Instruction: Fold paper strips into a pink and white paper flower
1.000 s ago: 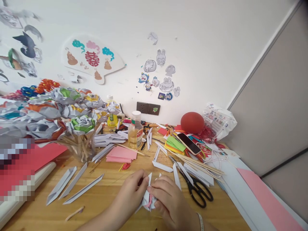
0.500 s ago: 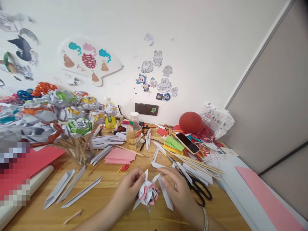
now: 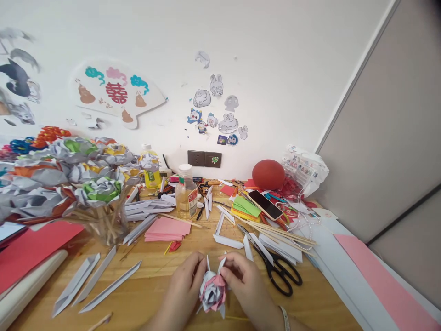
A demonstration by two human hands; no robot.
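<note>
A small folded paper flower [image 3: 213,290] of white and pink paper is held between both hands low in the middle of the wooden table [image 3: 151,285]. My left hand [image 3: 182,289] pinches its left side with fingers closed. My right hand [image 3: 245,286] grips its right side, fingertips on a white pointed strip at the top. Both wrists run out of the bottom edge.
Black scissors [image 3: 279,271] and bamboo sticks [image 3: 285,232] lie right of the hands. Folded white paper strips [image 3: 96,278] lie at left, a pink paper stack [image 3: 167,228] and glue bottle [image 3: 186,193] behind. A jar of paper flowers [image 3: 99,193], a phone [image 3: 265,204] and a red ball [image 3: 268,174] stand farther back.
My right hand has drawn back in from the loose strip to the flower's right side. The flower now sits closer between both hands. The view has shifted slightly right.
</note>
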